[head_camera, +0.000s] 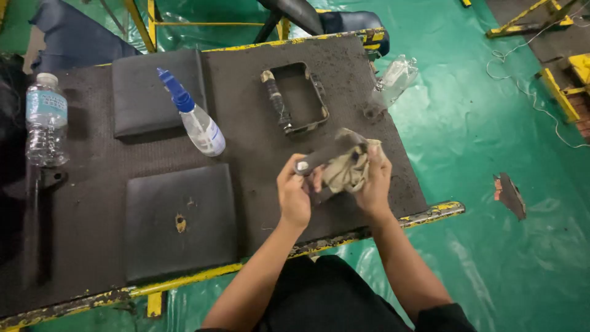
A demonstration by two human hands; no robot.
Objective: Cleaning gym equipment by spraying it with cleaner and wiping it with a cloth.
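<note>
While my left hand (295,195) curls its fingers (289,178) tight round the lower end of a dark metal bar (326,154), my right hand (373,179) presses a crumpled beige rag (347,171) against it, fingers closed over the cloth. Both sit just below the rectangular metal frame (295,98) on the tabletop (92,246). Most of the bar hides under the rag, so I cannot make out its shape

Even, bright overhead light; glare sheens off the green floor (491,258), short shadows beside the bottle (46,120), hands slightly motion-blurred.
</note>
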